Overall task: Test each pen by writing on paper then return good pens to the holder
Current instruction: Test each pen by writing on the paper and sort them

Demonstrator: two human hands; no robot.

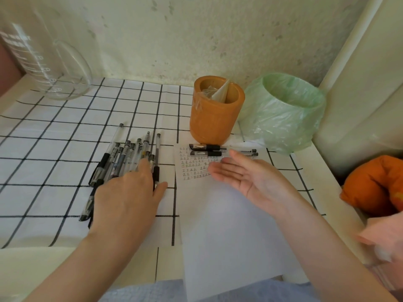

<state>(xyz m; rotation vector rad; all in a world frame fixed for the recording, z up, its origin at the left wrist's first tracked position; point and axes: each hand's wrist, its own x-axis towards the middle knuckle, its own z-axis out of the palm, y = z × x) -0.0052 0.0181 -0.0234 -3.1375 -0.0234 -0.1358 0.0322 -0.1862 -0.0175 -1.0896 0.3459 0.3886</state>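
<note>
Glass comes first: a clear measuring jug stands at the far left, at the back of a white cloth with black checks. Toward the middle of that cloth lies a heap of pens, mostly clear barrels with black grips, fanned side by side. The left hand lies palm down on the near end of the heap. Its fingers are stretched flat over the pens and the thumb is spread apart; it grips none that I can see. Just right of it is a sheet of paper with rows of small written marks at its far end. Two black pens lie across that end, just in front of the orange holder, which has crumpled clear plastic inside. The right hand hovers over the paper with the palm turned up and the fingers straight, holding nothing. Right of the holder stands a bin lined with a green bag, and at the far right is an orange cloth bundle.
</note>
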